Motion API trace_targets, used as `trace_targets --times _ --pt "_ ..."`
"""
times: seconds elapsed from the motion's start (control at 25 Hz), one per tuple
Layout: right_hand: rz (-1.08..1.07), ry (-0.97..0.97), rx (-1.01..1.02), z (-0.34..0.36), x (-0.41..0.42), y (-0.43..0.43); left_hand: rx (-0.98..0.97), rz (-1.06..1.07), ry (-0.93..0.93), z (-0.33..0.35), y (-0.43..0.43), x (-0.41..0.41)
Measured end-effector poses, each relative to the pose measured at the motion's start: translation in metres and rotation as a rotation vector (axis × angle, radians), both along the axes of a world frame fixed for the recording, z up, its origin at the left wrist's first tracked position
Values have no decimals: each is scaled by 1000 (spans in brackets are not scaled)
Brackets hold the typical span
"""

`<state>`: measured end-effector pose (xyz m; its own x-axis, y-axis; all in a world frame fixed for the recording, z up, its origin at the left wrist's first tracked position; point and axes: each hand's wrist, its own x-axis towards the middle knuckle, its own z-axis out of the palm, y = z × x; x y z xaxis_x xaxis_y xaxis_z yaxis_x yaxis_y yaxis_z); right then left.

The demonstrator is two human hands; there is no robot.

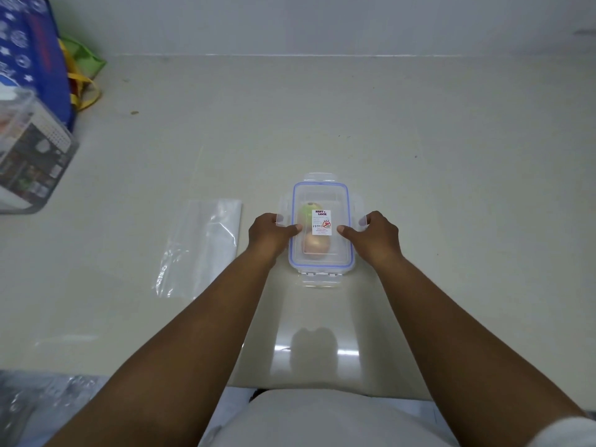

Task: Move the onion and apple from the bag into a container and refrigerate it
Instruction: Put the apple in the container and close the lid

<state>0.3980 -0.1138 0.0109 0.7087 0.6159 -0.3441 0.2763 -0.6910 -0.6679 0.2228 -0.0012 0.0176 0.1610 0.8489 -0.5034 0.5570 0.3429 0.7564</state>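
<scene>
A clear plastic container with a blue-sealed lid and a white label lies on the pale counter in the middle of the view. Through the lid I see a green apple at the far end and a brown onion at the near end. My left hand grips the container's left side, thumb on the lid, fingers on the side clip. My right hand grips the right side the same way. The end clips stick out flat. An empty clear plastic bag lies flat to the left of the container.
A blue patterned bag with a green and yellow bag behind it stands at the far left. A clear box with printed packaging sits in front of them. Crumpled plastic lies at the near left edge. A wall runs behind the counter.
</scene>
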Motion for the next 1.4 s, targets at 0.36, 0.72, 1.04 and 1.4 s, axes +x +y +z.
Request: trace_targets --times 0.36,0.72,1.04,1.4 --pt "-72 102 38 1 -1 -5 -126 19 -112 -5 -3 0" --pt "177 -423 -130 21 -8 4 352 -293 392 13 -2 14" --pt "184 -109 -287 39 2 37 115 -416 446 30 19 35" --pt "90 124 -295 36 13 44 -186 -278 251 22 33 36"
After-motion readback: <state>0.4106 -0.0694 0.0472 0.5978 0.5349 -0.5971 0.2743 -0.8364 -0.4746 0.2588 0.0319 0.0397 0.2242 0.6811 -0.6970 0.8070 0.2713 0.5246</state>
